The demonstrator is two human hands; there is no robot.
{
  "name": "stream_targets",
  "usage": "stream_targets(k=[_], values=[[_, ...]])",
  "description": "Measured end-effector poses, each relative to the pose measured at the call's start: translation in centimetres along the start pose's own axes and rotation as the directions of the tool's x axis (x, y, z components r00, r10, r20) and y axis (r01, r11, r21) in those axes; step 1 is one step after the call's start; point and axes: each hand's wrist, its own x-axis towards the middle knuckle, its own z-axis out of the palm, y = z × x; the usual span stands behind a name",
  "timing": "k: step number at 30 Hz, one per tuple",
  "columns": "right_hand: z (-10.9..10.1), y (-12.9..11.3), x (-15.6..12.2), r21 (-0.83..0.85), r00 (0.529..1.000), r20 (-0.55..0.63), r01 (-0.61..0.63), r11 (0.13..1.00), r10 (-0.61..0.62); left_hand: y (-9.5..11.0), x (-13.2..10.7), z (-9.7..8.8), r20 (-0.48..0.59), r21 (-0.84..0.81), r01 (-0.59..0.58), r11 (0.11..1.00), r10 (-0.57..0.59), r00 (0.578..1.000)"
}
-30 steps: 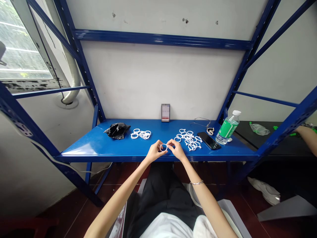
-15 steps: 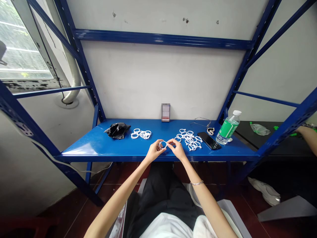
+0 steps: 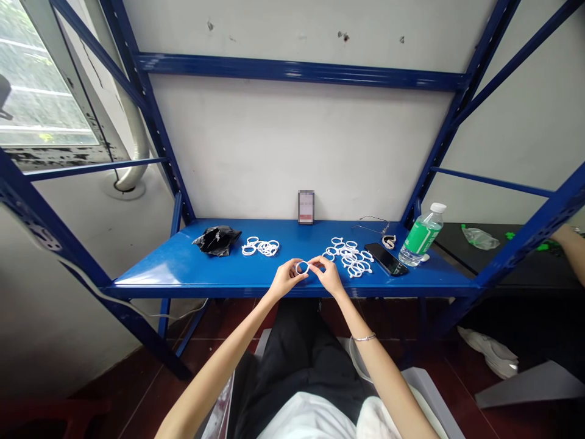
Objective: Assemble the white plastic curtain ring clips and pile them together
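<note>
Between my two hands, just above the front edge of the blue table (image 3: 205, 274), is a white ring (image 3: 297, 271). My left hand (image 3: 287, 277) is closed around its left side. The fingers of my right hand (image 3: 327, 274) pinch its right side; whether a small part sits in that pinch is too small to tell. A loose pile of white rings with small knobs (image 3: 354, 259) lies to the right, beyond my right hand. A smaller cluster of white rings (image 3: 267, 247) lies to the left, behind my left hand.
A crumpled black plastic bag (image 3: 216, 241) lies at the left. On the right are a black phone (image 3: 386, 260), a water bottle (image 3: 420, 236) and eyeglasses (image 3: 372, 224). Another phone (image 3: 306, 207) leans against the wall. A co-worker's arm (image 3: 571, 247) shows at far right.
Both hands stay almost in place around the white ring, which has shifted very slightly to the right. The co-worker's arm at far right has moved a little.
</note>
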Motion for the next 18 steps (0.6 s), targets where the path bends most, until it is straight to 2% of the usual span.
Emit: stream_targets(k=[9, 18], values=[[0.19, 0.63, 0.01, -0.024, 0.998, 0.002, 0.059, 0.998, -0.059, -0.29, -0.04, 0.4, -0.053, -0.032, -0.027, 0.999, 0.025, 0.998], [0.23, 0.65, 0.04, -0.034, 0.998, 0.016, 0.067, 0.997, -0.066, -0.29, -0.13, 0.48, -0.056, -0.048, -0.04, 0.998, 0.038, 0.998]])
